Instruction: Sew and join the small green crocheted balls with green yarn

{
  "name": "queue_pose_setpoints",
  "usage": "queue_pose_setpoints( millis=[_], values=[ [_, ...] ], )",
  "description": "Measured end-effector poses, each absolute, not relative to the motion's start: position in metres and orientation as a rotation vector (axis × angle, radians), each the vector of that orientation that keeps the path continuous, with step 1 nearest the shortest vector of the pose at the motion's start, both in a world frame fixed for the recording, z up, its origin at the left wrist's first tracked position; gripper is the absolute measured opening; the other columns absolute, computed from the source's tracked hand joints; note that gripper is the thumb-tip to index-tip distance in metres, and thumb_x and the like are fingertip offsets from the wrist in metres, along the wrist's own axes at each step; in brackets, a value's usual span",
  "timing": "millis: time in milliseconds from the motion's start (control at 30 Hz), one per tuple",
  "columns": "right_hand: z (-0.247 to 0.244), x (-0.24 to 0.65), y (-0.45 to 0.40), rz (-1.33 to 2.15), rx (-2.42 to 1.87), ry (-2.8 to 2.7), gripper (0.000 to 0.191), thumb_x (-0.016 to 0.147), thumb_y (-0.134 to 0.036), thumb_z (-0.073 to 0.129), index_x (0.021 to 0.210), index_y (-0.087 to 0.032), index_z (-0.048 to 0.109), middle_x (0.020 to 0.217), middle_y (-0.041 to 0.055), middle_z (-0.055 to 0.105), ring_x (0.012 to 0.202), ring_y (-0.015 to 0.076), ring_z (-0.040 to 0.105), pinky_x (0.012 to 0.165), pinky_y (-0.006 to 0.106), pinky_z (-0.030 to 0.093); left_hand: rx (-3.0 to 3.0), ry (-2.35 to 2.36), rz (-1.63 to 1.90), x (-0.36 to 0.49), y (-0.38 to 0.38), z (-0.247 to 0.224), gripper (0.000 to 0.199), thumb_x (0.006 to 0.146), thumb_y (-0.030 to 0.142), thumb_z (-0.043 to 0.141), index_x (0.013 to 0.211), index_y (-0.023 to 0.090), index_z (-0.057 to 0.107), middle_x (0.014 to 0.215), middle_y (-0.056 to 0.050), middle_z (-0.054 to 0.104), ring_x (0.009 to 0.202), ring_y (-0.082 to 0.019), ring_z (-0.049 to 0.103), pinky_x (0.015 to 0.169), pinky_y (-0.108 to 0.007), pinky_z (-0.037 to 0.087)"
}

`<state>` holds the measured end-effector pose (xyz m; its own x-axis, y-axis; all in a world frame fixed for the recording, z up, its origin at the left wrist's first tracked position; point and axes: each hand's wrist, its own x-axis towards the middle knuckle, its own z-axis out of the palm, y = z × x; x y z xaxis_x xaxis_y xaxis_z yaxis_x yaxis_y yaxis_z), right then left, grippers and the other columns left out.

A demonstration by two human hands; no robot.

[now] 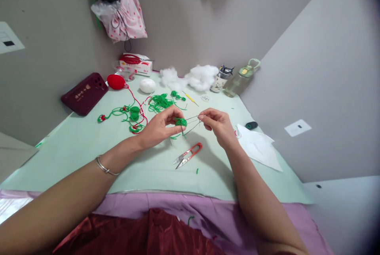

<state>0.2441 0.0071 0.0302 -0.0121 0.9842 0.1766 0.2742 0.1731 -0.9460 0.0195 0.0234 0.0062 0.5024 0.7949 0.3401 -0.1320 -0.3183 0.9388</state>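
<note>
My left hand (162, 125) pinches a small green crocheted piece (181, 122) between thumb and fingers. Dark thread (192, 129) stretches in several strands from that piece to my right hand (217, 123). The thumb and index finger of the right hand are pressed together on the thread; whether a needle is between them is too small to tell. Below both hands, a pair of thread snips (187, 155) with an orange-red handle lies on the table, blades pointing to the lower left. Green yarn ends hang beneath the crocheted piece.
Green yarn strands (160, 102), a red yarn ball (116, 82) and a white ball (147, 85) lie beyond my left hand. Further back are white stuffing (202, 77), a yellow-handled crochet hook (191, 99), a pen cup (220, 80) and a bottle (239, 80). White sheets (257, 146) lie right.
</note>
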Motion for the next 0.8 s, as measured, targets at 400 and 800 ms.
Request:
queue_pose_setpoints(
  millis=[400, 800],
  values=[
    [0.028, 0.248, 0.015, 1.133, -1.254, -1.335, 0.016, 0.072, -0.030, 0.075, 0.072, -0.016, 0.067, 0.053, -0.0055, 0.044, 0.049, 0.0070, 0.035, 0.049, 0.025, 0.024, 1.395, 0.546, 1.003, 0.011, 0.026, 0.015, 0.026, 0.081, 0.031, 0.077, 0.106, 0.023, 0.076, 0.109, -0.006, 0.076, 0.104, -0.020, 0.065, 0.095, -0.034, 0.048],
    [0.020, 0.252, 0.020, 1.020, -1.321, -1.290, 0.017, 0.076, -0.032, 0.069, 0.080, -0.016, 0.062, 0.055, -0.0070, 0.046, 0.050, 0.0069, 0.040, 0.053, 0.024, 0.031, 1.267, 0.603, 1.147, 0.010, 0.031, 0.021, 0.031, 0.079, 0.035, 0.077, 0.105, 0.021, 0.075, 0.116, -0.008, 0.073, 0.101, -0.021, 0.065, 0.092, -0.039, 0.053]
  ],
)
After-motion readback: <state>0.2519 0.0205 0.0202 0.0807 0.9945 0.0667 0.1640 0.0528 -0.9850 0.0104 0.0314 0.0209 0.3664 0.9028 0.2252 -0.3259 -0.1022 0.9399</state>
